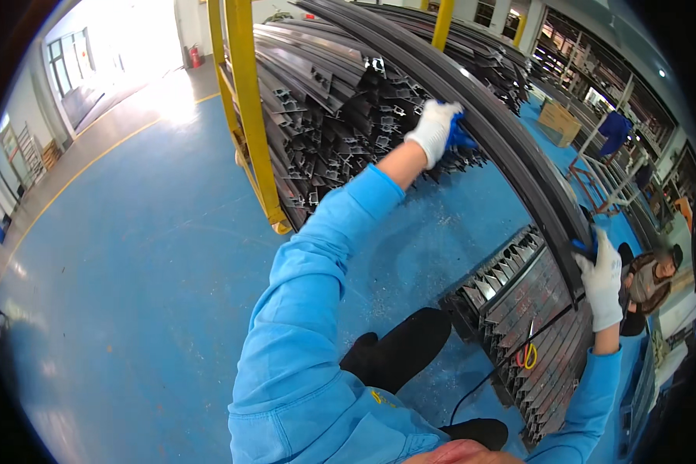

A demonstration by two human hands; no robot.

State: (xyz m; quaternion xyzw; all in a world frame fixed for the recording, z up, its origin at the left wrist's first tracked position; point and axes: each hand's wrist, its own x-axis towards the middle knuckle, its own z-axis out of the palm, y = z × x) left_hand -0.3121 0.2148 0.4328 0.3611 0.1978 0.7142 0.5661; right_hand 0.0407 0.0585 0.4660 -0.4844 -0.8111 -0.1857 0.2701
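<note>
A long dark metal profile (518,147), ridged along its length, runs from the upper middle down to the right; its ridges may be more than one piece. My left hand (438,131), in a white glove with a blue palm, grips its left edge partway along. Around the near end is my right hand (602,282), gloved alike, with its fingers partly hidden behind the profile. Beneath that end lies a stack of angled metal profiles (545,325). On the stack rest scissors with red and yellow handles (527,356), beside a thin black cable (483,379).
A yellow rack (249,108) stands ahead, with a large pile of dark profiles (325,100) in it. At right are a cardboard box (558,124), a metal frame cart (607,178) and another person (649,282) low down. Blue floor (147,271) spreads to the left.
</note>
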